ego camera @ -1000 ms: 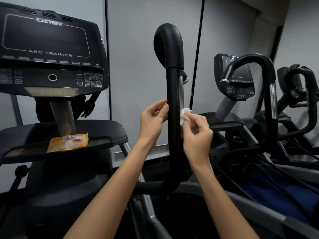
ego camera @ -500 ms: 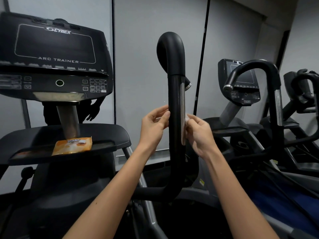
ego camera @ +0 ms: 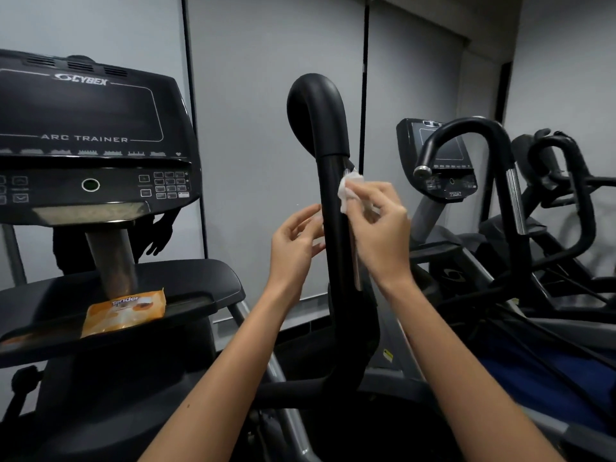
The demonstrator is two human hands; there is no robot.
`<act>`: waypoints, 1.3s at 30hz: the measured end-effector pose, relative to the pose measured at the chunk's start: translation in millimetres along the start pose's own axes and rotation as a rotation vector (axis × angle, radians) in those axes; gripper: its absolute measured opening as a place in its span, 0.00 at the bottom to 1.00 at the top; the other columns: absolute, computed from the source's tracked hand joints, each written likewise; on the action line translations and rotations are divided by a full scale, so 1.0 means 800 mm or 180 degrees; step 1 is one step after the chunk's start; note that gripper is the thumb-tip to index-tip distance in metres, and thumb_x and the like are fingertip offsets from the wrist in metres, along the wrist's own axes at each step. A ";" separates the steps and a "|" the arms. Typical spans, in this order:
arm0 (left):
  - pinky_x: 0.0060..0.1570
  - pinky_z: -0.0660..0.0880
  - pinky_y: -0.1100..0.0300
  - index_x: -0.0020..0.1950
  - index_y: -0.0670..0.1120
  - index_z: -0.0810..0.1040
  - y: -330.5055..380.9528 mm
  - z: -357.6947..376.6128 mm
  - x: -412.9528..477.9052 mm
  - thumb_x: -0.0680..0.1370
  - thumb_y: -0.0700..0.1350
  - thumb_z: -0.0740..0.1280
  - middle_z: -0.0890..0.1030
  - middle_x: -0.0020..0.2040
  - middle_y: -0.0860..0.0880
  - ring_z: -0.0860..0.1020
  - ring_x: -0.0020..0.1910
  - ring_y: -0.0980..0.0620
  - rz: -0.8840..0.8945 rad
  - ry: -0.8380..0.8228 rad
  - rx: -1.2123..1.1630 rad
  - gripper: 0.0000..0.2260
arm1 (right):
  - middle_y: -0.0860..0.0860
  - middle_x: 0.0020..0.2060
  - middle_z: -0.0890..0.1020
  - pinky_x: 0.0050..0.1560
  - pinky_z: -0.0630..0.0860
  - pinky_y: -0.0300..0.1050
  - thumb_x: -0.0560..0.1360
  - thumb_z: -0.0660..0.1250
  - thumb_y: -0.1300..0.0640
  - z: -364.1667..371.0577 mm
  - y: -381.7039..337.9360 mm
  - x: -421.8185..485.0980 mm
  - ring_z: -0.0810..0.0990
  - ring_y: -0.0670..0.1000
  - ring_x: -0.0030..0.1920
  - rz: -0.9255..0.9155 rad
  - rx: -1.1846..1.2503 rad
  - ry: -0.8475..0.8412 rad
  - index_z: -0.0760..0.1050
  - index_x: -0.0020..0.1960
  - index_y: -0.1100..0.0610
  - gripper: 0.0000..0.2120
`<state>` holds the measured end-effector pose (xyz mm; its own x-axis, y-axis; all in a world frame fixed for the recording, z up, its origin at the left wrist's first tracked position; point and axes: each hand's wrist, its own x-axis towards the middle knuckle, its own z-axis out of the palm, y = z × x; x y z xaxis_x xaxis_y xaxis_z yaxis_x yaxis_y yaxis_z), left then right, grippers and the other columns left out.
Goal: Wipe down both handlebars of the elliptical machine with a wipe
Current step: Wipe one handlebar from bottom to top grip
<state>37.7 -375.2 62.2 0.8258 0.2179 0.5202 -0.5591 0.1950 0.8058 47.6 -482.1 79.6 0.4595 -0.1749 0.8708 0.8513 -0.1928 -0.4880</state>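
- Between the two hands, centre frame: what is marked?
- One handlebar, black, long axis upright, hooked over at the top. It is flanked by the left hand on its left and the right hand on its right, both level with the middle of the bar.
- Hand states?
- The wipe is pinched in the right hand's fingers and pressed to the bar's right face, just below the hooked top. Nothing is held by the left hand. Its fingers are loosely curved at the bar's left edge, but contact cannot be told because of blur.
- Relation for the coming move?
- Judged only: strokes are best run along the upright axis, down the bar. The right hand is nearer the work. The second handlebar of this machine is not made out in view.
- Writing?
- "CYBEX" and "ARC TRAINER" are read on the console. "Tender" is read on the orange pack lying on the tray under it. "750AT" is roughly read on the neighbouring machine.
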 end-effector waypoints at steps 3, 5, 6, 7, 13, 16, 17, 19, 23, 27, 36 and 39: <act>0.50 0.78 0.57 0.62 0.40 0.76 0.000 0.005 0.011 0.79 0.44 0.62 0.81 0.53 0.42 0.80 0.49 0.50 0.0029 -0.0059 -0.0144 0.13 | 0.50 0.47 0.77 0.53 0.71 0.30 0.73 0.66 0.69 -0.010 0.019 -0.049 0.76 0.46 0.48 -0.0664 -0.0561 0.0045 0.80 0.55 0.60 0.12; 0.51 0.77 0.56 0.62 0.39 0.76 -0.003 0.008 0.018 0.80 0.44 0.62 0.81 0.52 0.44 0.80 0.49 0.51 0.0039 -0.0111 -0.0218 0.14 | 0.49 0.48 0.76 0.53 0.71 0.33 0.73 0.66 0.67 -0.017 0.034 -0.078 0.77 0.51 0.48 -0.0901 -0.0741 0.0053 0.80 0.55 0.60 0.12; 0.50 0.77 0.57 0.62 0.39 0.76 -0.004 0.009 0.020 0.79 0.44 0.62 0.81 0.51 0.45 0.80 0.49 0.52 0.0039 -0.0107 -0.0256 0.14 | 0.48 0.48 0.76 0.53 0.72 0.34 0.73 0.65 0.66 -0.019 0.038 -0.087 0.77 0.53 0.47 -0.0971 -0.0773 0.0044 0.80 0.55 0.59 0.12; 0.49 0.77 0.58 0.62 0.39 0.76 -0.006 0.010 0.021 0.79 0.44 0.62 0.81 0.50 0.46 0.79 0.48 0.52 0.0037 -0.0102 -0.0312 0.14 | 0.48 0.48 0.76 0.52 0.73 0.36 0.73 0.65 0.65 -0.021 0.040 -0.088 0.78 0.53 0.47 -0.1030 -0.0795 0.0034 0.80 0.55 0.59 0.12; 0.43 0.77 0.63 0.64 0.39 0.74 -0.010 0.011 0.022 0.79 0.44 0.63 0.81 0.52 0.44 0.80 0.47 0.54 -0.0031 -0.0256 -0.0559 0.15 | 0.49 0.47 0.77 0.54 0.72 0.31 0.74 0.66 0.66 0.001 0.010 -0.001 0.76 0.44 0.49 -0.0826 -0.0696 0.0102 0.80 0.54 0.62 0.10; 0.43 0.77 0.65 0.63 0.39 0.75 -0.007 0.012 0.020 0.79 0.43 0.62 0.81 0.50 0.46 0.79 0.44 0.55 0.0003 -0.0268 -0.0556 0.15 | 0.48 0.47 0.76 0.53 0.72 0.30 0.74 0.65 0.67 0.008 0.002 0.016 0.75 0.42 0.49 -0.0809 -0.0654 0.0149 0.80 0.54 0.62 0.11; 0.43 0.77 0.65 0.63 0.39 0.74 -0.008 0.012 0.020 0.79 0.43 0.62 0.81 0.50 0.46 0.79 0.43 0.56 0.0012 -0.0250 -0.0549 0.15 | 0.47 0.47 0.76 0.53 0.71 0.30 0.74 0.65 0.67 0.006 0.005 0.010 0.76 0.43 0.49 -0.0845 -0.0686 0.0148 0.80 0.54 0.62 0.11; 0.43 0.77 0.65 0.63 0.39 0.74 -0.010 0.013 0.019 0.79 0.43 0.62 0.81 0.49 0.47 0.80 0.43 0.56 0.0018 -0.0174 -0.0548 0.14 | 0.47 0.47 0.75 0.53 0.71 0.31 0.74 0.65 0.66 -0.002 0.016 -0.020 0.77 0.48 0.49 -0.0996 -0.0786 0.0144 0.80 0.54 0.61 0.10; 0.46 0.77 0.62 0.61 0.40 0.76 -0.013 0.016 0.019 0.79 0.43 0.62 0.81 0.46 0.49 0.79 0.43 0.55 0.0083 -0.0088 -0.0514 0.13 | 0.48 0.52 0.75 0.53 0.73 0.37 0.74 0.64 0.63 -0.020 0.050 -0.091 0.77 0.52 0.48 -0.1256 -0.0990 0.0161 0.80 0.55 0.61 0.11; 0.45 0.77 0.63 0.61 0.40 0.76 -0.011 0.018 0.016 0.79 0.43 0.62 0.81 0.46 0.48 0.80 0.42 0.55 0.0048 -0.0056 -0.0542 0.12 | 0.49 0.52 0.75 0.51 0.75 0.42 0.74 0.64 0.62 -0.015 0.047 -0.078 0.77 0.54 0.47 -0.1302 -0.1018 0.0146 0.80 0.54 0.62 0.11; 0.48 0.75 0.59 0.63 0.38 0.74 -0.005 0.023 0.012 0.80 0.43 0.62 0.80 0.52 0.42 0.78 0.48 0.50 -0.0037 0.0052 -0.0391 0.14 | 0.52 0.50 0.78 0.53 0.72 0.36 0.75 0.64 0.64 -0.002 0.018 -0.015 0.78 0.52 0.50 -0.0996 -0.0722 0.0091 0.79 0.56 0.61 0.11; 0.51 0.76 0.57 0.63 0.38 0.74 -0.004 0.024 0.010 0.80 0.44 0.62 0.81 0.53 0.43 0.79 0.49 0.48 -0.0066 0.0149 -0.0342 0.14 | 0.51 0.51 0.76 0.52 0.73 0.38 0.74 0.64 0.63 -0.017 0.039 -0.070 0.77 0.53 0.48 -0.1257 -0.0945 0.0124 0.80 0.54 0.62 0.11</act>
<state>47.2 -392.2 69.4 0.8342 0.2567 0.4880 -0.5488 0.3009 0.7799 45.1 -491.1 15.0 0.1016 -0.0679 0.9925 0.8469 -0.5175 -0.1221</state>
